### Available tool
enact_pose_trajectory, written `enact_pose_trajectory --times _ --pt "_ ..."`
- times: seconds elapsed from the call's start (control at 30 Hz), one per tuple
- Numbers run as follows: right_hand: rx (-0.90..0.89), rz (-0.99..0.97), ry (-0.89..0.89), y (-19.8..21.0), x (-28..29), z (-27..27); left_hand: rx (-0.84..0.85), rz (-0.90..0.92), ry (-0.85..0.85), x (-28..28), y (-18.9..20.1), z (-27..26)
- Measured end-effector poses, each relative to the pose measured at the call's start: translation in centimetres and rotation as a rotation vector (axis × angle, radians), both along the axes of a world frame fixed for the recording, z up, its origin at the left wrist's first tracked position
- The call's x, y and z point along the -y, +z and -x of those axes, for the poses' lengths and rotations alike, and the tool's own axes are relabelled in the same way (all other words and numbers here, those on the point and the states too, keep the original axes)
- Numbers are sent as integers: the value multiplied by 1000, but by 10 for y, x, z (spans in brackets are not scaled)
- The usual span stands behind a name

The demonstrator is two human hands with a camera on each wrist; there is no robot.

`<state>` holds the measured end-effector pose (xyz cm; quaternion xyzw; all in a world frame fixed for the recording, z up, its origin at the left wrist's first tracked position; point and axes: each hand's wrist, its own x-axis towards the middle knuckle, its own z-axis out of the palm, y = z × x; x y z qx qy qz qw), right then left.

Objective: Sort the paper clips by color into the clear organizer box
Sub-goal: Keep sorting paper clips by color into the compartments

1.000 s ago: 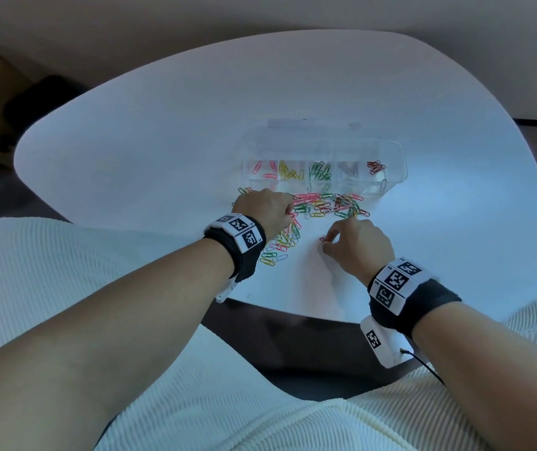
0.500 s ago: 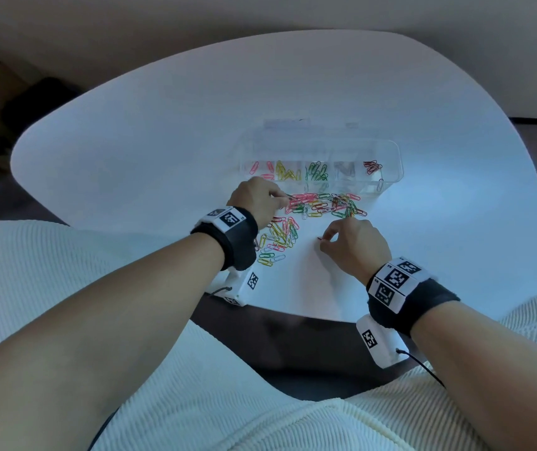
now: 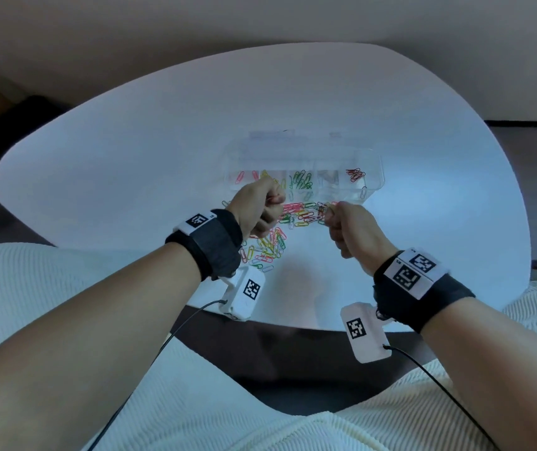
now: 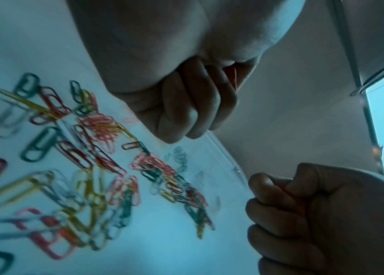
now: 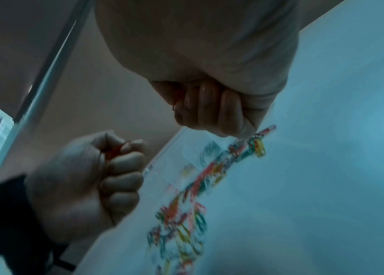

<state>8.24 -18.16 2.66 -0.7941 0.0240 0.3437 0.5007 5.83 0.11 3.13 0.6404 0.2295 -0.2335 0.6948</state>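
The clear organizer box (image 3: 374, 164) stands mid-table, its compartments holding pink, yellow, green, silver and dark red clips. A mixed pile of paper clips (image 3: 299, 216) lies just in front of it and trails toward me. My left hand (image 3: 273, 200) is raised over the pile's left end, near the box's front left. Its fingers are curled, and thumb and forefinger pinch a reddish clip (image 4: 235, 78). My right hand (image 3: 329, 211) hovers over the pile's right part, fisted, pinching a dark red clip (image 5: 175, 106).
The white table (image 3: 130, 151) is rounded, with its near edge under my wrists. More loose clips (image 3: 265, 250) lie by my left wrist. A silver clip (image 3: 363, 191) leans at the box's right front corner. A dark floor gap separates the table from my lap.
Both hands have lifted off the table from the pile, each with a clip pinched. The left has moved up toward the box's left end, and the right has risen toward the box.
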Motion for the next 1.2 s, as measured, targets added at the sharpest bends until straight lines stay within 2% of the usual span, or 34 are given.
enact_pose_trajectory --times 0.07,0.13,0.23,0.4,0.5,0.6,0.7,0.8,0.97,1.07,1.2 --pt "-102 -131 -119 17 8 -9 6 88 -18 8 9 1" --pt "-143 -183 -157 33 17 -20 15 99 -16 15 16 -1" --pt "-161 -198 -236 48 33 -37 51 86 -1 25 24 -6" --pt "-197 -253 -337 59 56 -59 61 185 51 44 32 -17" --pt "-211 -350 -449 55 63 -67 47 143 71 58 31 -30" --pt "-181 -321 -525 49 61 -76 -35 35 129 73 28 -46" --pt "-181 -261 -536 45 58 -81 -162 -57 150 81 29 -62" --pt "-197 -235 -528 43 54 -84 -205 -89 130 86 34 -74" --pt "-296 -372 -530 37 51 -88 -224 6 187 88 39 -84" --pt "-335 -383 -479 35 50 -87 -207 105 261 91 39 -88" --pt "-251 -399 -509 40 49 -87 -116 245 362 105 38 -95"
